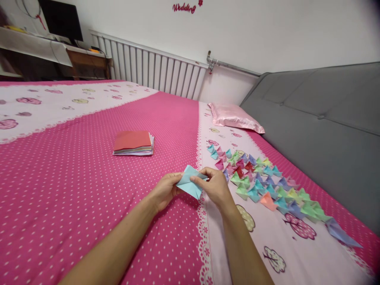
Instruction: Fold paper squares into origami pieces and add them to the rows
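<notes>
A light blue sheet of folded paper (190,186) is held up over the bed, with crease lines and folded flaps showing on its face. My left hand (166,190) grips its left edge, the fingers partly behind it. From the right, my right hand (214,185) pinches the opposite side, the thumb lying on the front of the paper. Beyond my hands lies a stack of coloured paper (133,142) with a red-orange sheet on top. Many small folded paper boats (258,184) in several colours stand in rows to the right of my right hand.
A pink polka-dot bedspread (89,190) with a pale printed band covers the bed. One pink pillow (234,117) lies near the grey headboard (314,114) on the right. Behind the bed are a white radiator (151,65) and a desk with a black monitor (61,21).
</notes>
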### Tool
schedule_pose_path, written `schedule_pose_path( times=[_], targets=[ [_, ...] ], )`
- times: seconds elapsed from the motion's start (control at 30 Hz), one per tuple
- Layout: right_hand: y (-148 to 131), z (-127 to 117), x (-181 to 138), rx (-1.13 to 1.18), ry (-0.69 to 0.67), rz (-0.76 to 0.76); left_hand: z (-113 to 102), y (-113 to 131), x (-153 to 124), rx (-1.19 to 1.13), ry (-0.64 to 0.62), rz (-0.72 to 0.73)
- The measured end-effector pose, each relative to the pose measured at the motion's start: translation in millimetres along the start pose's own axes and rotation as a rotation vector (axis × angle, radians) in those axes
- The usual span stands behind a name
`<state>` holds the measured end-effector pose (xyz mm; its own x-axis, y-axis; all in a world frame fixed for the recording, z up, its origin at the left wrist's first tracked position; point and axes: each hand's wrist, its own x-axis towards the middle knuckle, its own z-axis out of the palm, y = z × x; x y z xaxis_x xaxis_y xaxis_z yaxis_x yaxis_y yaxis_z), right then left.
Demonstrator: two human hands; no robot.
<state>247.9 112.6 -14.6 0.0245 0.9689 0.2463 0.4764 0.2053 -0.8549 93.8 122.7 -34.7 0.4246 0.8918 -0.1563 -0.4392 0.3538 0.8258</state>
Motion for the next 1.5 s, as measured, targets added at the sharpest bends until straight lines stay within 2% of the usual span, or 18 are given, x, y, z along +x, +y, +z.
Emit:
schedule_pose_path(
  times=[0.17,0.4,0.73,1.13,1.5],
  targets=[
    [-3,1,-1,-0.042,0.05,0.015,-1,0,1,-0.063,0.036,-0.003],
    [-5,3,-2,-0.045,0.099,0.02,-4,-5,-1,0.177,-0.098,0.12],
    [-2,6,-2,0.094,0.15,0.024,-2,-5,0,0.16,-0.12,0.134],
    [-4,3,-1,0.278,0.062,0.088,-4,-6,1,0.127,-0.111,0.124],
    [-1,-7,1,0.342,-0.042,0.037,-8,-3,3,0.208,-0.087,0.107]
  ],
)
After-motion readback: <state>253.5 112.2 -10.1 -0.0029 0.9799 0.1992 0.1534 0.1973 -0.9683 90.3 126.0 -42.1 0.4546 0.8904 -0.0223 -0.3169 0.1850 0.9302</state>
